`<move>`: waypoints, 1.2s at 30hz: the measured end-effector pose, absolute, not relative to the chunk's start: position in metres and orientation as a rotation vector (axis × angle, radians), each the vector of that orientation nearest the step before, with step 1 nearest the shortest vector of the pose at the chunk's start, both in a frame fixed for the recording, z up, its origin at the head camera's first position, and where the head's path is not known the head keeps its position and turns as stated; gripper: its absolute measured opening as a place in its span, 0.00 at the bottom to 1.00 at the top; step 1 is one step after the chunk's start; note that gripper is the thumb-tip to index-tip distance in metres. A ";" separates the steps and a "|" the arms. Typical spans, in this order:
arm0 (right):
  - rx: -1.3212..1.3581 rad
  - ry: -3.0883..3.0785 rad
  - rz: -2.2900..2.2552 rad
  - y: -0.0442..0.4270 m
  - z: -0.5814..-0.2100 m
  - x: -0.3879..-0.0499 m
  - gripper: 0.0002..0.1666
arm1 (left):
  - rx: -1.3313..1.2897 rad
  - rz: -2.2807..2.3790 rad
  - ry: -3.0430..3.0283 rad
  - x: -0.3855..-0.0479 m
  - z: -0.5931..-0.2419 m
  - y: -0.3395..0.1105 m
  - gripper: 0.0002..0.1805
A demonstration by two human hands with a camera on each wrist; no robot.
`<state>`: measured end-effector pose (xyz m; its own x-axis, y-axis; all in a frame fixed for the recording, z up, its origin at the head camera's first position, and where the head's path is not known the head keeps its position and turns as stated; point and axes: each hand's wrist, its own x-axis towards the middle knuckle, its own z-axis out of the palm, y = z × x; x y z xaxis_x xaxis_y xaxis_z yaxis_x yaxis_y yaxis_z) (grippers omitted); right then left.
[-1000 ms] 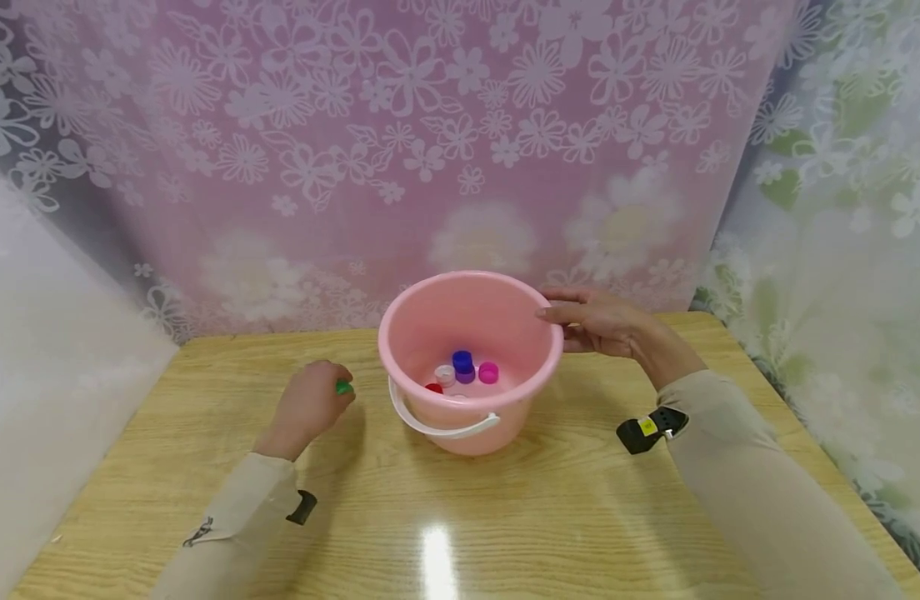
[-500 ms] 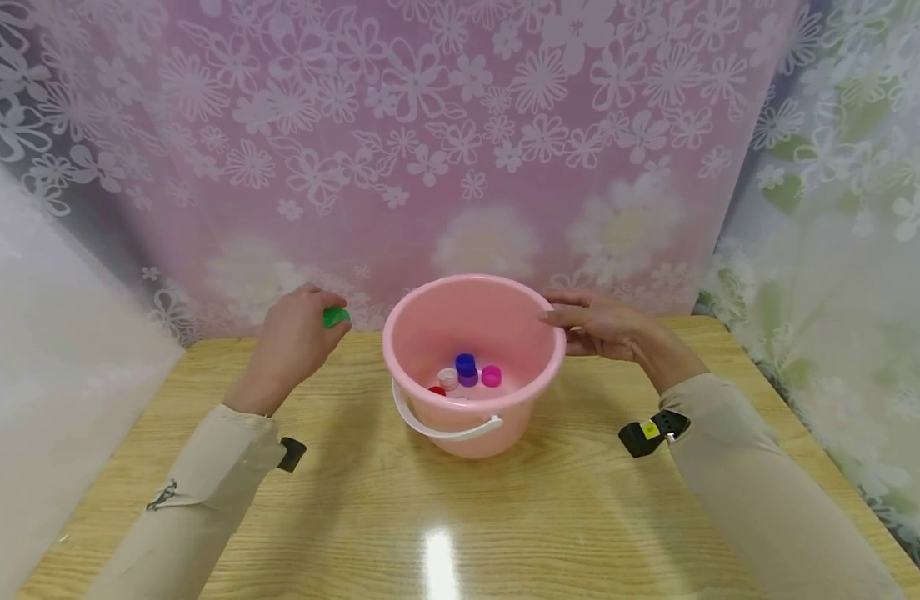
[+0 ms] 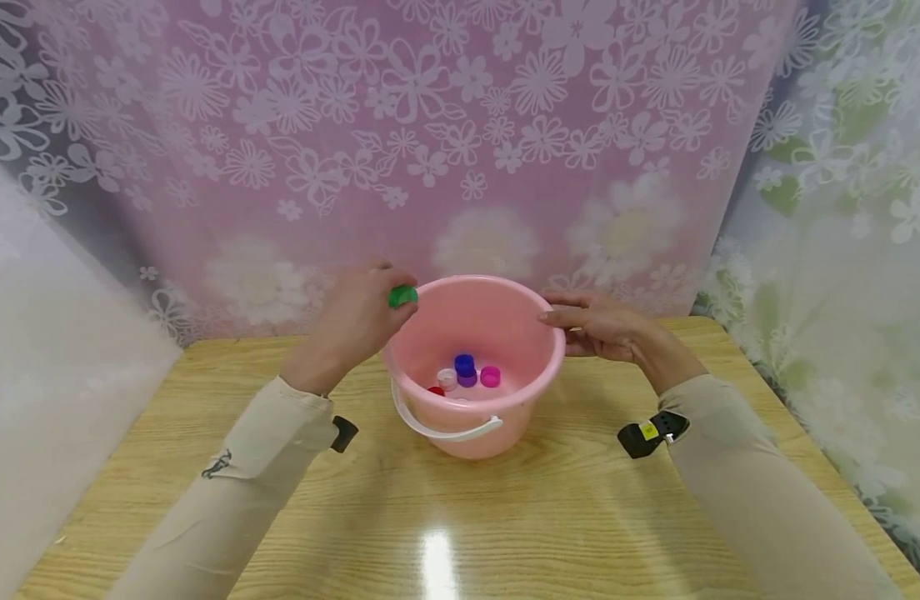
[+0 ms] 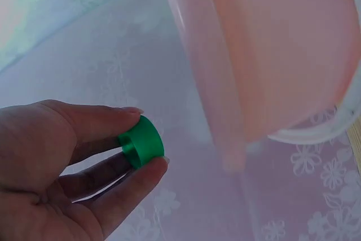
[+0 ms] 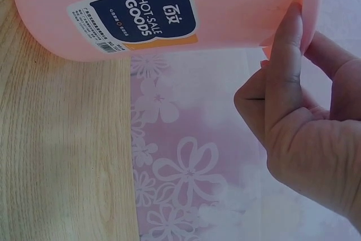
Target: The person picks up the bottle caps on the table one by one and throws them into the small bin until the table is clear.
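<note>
Between thumb and fingers, my left hand (image 3: 355,321) pinches a green bottle cap (image 3: 403,297), held up at the left rim of a pink bucket (image 3: 475,426). The left wrist view shows this cap (image 4: 145,143) as a short hollow ring at the fingertips, apart from the bucket wall. My right hand (image 3: 598,323) grips the bucket's right rim, thumb over the edge and fingers outside. Several caps lie on the bucket's floor: a blue cap (image 3: 464,363) on a purple cap (image 3: 467,379), a magenta cap (image 3: 490,377), a white cap (image 3: 447,379) and a partly hidden red cap (image 3: 436,390).
The bucket stands on a wooden table (image 3: 550,525), its white handle (image 3: 460,433) hanging down in front. A pink flowered curtain (image 3: 460,133) hangs behind the table's back edge. A printed label (image 5: 135,18) is on the bucket's side.
My left hand has lifted the green cap off the table level, then carried it right to the bucket's rim. The right hand stays on the rim.
</note>
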<state>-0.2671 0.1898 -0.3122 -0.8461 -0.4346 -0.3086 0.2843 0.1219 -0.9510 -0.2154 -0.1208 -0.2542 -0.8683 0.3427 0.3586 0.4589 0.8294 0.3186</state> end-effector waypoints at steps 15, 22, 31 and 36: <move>-0.138 1.876 -1.774 0.189 -0.314 -0.268 0.38 | -0.892 -0.516 -2.806 -0.224 -0.278 -0.090 0.11; -0.137 1.870 -1.781 0.190 -0.313 -0.268 0.38 | -1.020 -0.471 -2.817 -0.225 -0.282 -0.084 0.09; -0.135 1.878 -1.783 0.189 -0.313 -0.267 0.40 | -1.192 -0.447 -2.810 -0.226 -0.290 -0.082 0.06; -0.139 1.877 -1.784 0.189 -0.313 -0.266 0.39 | -1.124 -0.373 -2.826 -0.225 -0.290 -0.084 0.11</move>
